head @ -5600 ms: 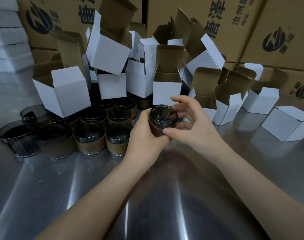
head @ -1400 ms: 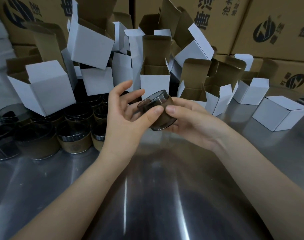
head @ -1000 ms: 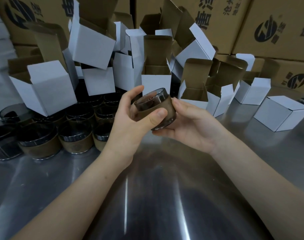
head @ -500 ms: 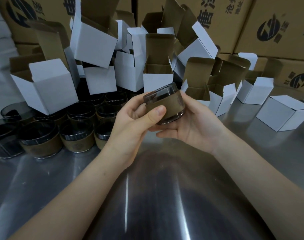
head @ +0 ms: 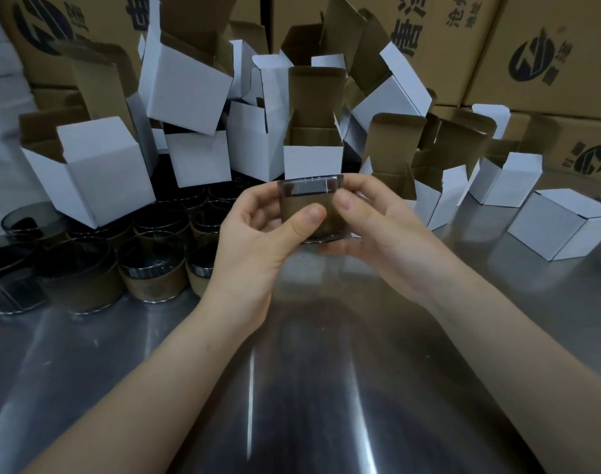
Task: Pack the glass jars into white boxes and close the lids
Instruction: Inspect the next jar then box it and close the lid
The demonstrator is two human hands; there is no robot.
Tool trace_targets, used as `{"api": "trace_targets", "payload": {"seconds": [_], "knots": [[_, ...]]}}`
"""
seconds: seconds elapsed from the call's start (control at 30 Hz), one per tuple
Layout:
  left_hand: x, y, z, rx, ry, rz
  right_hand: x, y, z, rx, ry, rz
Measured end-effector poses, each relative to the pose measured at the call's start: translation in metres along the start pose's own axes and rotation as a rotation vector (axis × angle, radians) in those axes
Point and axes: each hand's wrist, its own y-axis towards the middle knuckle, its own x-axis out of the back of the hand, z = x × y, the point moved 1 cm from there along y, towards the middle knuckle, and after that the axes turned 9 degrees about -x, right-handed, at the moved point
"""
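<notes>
Glass jar (head: 305,196), tilted before, now upright between gripping fingers (head: 305,220) of left hand (head: 254,241) and right hand (head: 388,230).

Table (head: 326,388), perhaps steel, glass jars (head: 152,268), white boxes (head: 104,169)

steel table (head: 326,388) | printed brown cartons (head: 538,46) stacked behind

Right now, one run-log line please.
left hand grips brown-sleeved dark glass jar | right hand grips jar | jar upright, not boxed
</notes>
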Motion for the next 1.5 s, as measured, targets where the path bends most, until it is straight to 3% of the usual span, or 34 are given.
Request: {"api": "trace_targets", "payload": {"seconds": [0.27,0.53,0.77,1.0,1.2,1.5], "knots": [[-0.002,0.0,-0.004,-0.024,0.01,0.021,0.005,0.004,-0.003,-0.067,0.264,0.059],[-0.001,0.001,-0.002,-0.064,0.075,0.012,0.001,0.008,-0.008,-0.092,0.3,0.16],[-0.003,0.0,0.004,-0.023,0.145,0.042,0.013,0.006,-0.002,-0.11,0.088,0.021],[-0.002,0.003,0.006,0.012,0.288,0.007,0.033,0.01,-0.001,0.197,-0.619,-0.413],[-0.002,-0.001,0.012,-0.04,0.469,0.127,0.043,0.015,-0.008,0.101,-1.028,-0.391],[0.002,-0.001,0.023,-0.014,0.619,0.175,0.039,0.009,0.002,0.201,-1.068,-0.361]]}}
